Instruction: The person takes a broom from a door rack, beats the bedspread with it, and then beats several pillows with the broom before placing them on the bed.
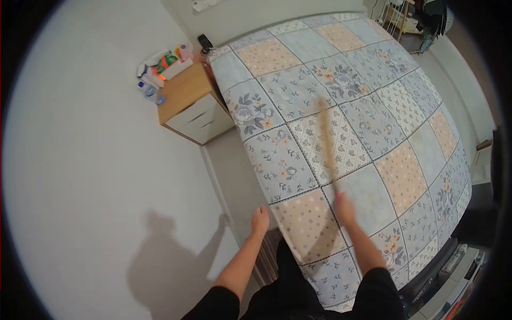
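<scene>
My right hand (345, 209) is closed around the near end of a long, thin wooden stick (327, 141). Motion blurs both the hand and the stick, which points away from me over the bed. Below it lies a patchwork-patterned bedsheet (405, 178) in grey, peach and white squares with flowers and dots. At the left edge of the bed, my left hand (260, 220) is curled into a fist beside the sheet, with nothing showing from it.
Against the wall (96, 133) on the left stands a wooden bedside cabinet (186, 98) topped with packets and a plastic bottle (151, 92). A narrow strip of floor (237, 165) runs between wall and bed. Shelving (448, 282) borders the bed at lower right, and a rack (402, 24) stands at far right.
</scene>
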Tool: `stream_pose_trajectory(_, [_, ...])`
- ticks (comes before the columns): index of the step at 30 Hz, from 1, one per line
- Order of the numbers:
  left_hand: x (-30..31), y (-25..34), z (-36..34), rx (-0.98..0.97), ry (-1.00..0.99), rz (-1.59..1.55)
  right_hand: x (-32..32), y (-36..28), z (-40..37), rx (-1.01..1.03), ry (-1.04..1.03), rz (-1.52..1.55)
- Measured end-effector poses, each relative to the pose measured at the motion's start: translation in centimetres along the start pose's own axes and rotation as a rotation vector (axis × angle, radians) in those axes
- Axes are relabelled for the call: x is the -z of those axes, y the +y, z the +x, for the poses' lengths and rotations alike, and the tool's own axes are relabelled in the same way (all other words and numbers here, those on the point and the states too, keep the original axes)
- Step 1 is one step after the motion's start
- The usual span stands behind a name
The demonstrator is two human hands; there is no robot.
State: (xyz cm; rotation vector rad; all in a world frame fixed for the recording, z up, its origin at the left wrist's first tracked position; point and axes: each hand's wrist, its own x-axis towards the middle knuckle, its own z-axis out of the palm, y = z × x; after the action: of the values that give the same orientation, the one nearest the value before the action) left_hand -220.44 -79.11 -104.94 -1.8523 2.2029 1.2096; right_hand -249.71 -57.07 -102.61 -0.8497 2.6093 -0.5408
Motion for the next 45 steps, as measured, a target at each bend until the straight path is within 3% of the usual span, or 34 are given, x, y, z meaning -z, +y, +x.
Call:
stream_pose_trajectory(2, [-1.4, 3.1, 4.4, 0.194, 0.058, -0.159, -1.0, -4.0, -4.6, 0.002, -0.271, 0.134])
stream_pose_trajectory(4, [-1.2, 6.2, 7.0, 0.551, -0.047, -0.873, 0.5, -5.6, -6.7, -0.025, -0.399, 0.066])
stream_pose_trajectory(5, [-1.8, 5.6, 7.9, 0.571, -0.052, -0.877, 2.2, -4.9, -7.2, -0.03, -0.415, 0.053])
stream_pose_trajectory(7, [-2.5, 3.7, 11.1, 0.229, -0.028, -0.81, 4.1, -3.8, -6.6, 0.082, -0.438, 0.081])
stream_pose_trajectory(9, [-1.1, 4.4, 11.3, 0.186, 0.011, -0.657, 2.7, 1.9, -4.0, 0.175, -0.128, 0.177])
stream_pose_trajectory(10, [-0.6, 4.4, 10.9, 0.134, 0.031, -0.511, 3.1, 3.7, -1.1, 0.029, -0.135, 0.046])
stream_pose_trajectory(11, [-1.1, 3.3, 10.7, 0.142, 0.028, -0.499, 4.3, 4.1, 3.1, -0.168, -0.112, 0.104])
stream_pose_trajectory(13, [-3.3, 1.3, 11.2, 0.18, 0.217, -0.635, 7.6, 3.3, 12.0, -0.169, 0.116, 0.131])
stream_pose_trajectory(16, [-4.6, 0.8, 12.3, 0.219, 0.072, -0.668, 8.9, 0.6, 22.0, -0.166, 0.276, 0.206])
stream_pose_trajectory(17, [-4.7, 0.7, 12.0, 0.219, 0.068, -0.655, 7.7, -1.6, 23.5, -0.177, 0.184, 0.287])
stream_pose_trajectory(19, [-5.0, 0.7, 10.5, 0.482, -0.055, -1.09, 5.0, -7.8, 23.3, -0.251, -0.109, 0.306])
stream_pose_trajectory(20, [-5.0, 1.3, 9.1, 0.564, -0.185, -1.128, 1.7, -9.1, 22.7, -0.015, -0.164, 0.045])
stream_pose_trajectory(21, [-5.0, 1.2, 6.9, 0.65, -0.319, -1.158, 1.4, -12.4, 20.5, 0.006, -0.304, -0.006])
stream_pose_trajectory(22, [-6.7, -0.5, 5.4, 0.657, -0.332, -1.277, -1.9, -12.3, 18.6, 0.165, -0.36, 0.02])
stream_pose_trajectory(23, [-8.7, -1.9, 5.5, 0.657, -0.343, -1.4, -1.3, -14.2, 16.5, 0.174, -0.43, -0.005])
stream_pose_trajectory(27, [-11.2, -2.4, 9.3, 0.598, -0.206, -1.447, 3.1, -14.2, 14.2, 0.218, -0.547, -0.023])
stream_pose_trajectory(29, [-11.5, -4.0, 10.3, 0.579, -0.098, -1.456, 4.1, -10.9, 15.9, 0.204, -0.398, -0.018])
stream_pose_trajectory(30, [-11.7, -5.2, 10.6, 0.571, -0.046, -1.455, 3.8, -8.6, 18.1, 0.225, -0.225, 0.05])
stream_pose_trajectory(31, [-12.5, -6.6, 11.5, 0.576, -0.048, -1.454, 5.7, -8.6, 21.3, -0.015, -0.267, -0.007])
stream_pose_trajectory(32, [-13.9, -8.1, 12.2, 0.528, -0.048, -1.435, 7.3, -8.3, 24.1, -0.083, -0.149, -0.002])
stream_pose_trajectory(33, [-14.4, -7.8, 11.7, 0.514, -0.044, -1.434, 7.7, -6.9, 26.8, -0.025, 0.09, 0.111])
stream_pose_trajectory(34, [-14.8, -7.4, 11.1, 0.499, -0.039, -1.434, 9.0, -7.1, 28.7, -0.139, 0.089, 0.155])
stream_pose_trajectory(36, [-11.7, -3.3, 10.7, 0.638, -0.081, -1.417, 6.5, -8.3, 28.5, -0.188, 0.008, 0.236])
stream_pose_trajectory(38, [-11.7, -4.6, 10.4, 0.699, -0.17, -1.386, 0.4, -9.0, 23.4, 0.18, -0.114, 0.019])
stream_pose_trajectory(39, [-11.7, -5.7, 9.3, 0.775, -0.267, -1.347, -1.4, -10.5, 19.2, 0.212, -0.329, -0.015])
stream_pose_trajectory(41, [-9.2, -3.6, 5.2, 0.772, -0.371, -1.121, -2.3, -13.6, 11.5, 0.287, -0.446, -0.01])
stream_pose_trajectory(43, [-7.3, -1.1, 1.6, 0.817, -0.38, -0.842, -0.4, -15.0, 9.4, 0.272, -0.501, 0.02])
stream_pose_trajectory(44, [-7.7, -2.8, 0.9, 0.807, -0.367, -0.843, 0.5, -14.9, 9.2, 0.284, -0.494, 0.028])
stream_pose_trajectory(45, [-9.2, -5.7, 1.6, 0.682, -0.049, -0.818, 1.5, -14.4, 9.5, 0.306, -0.507, 0.003])
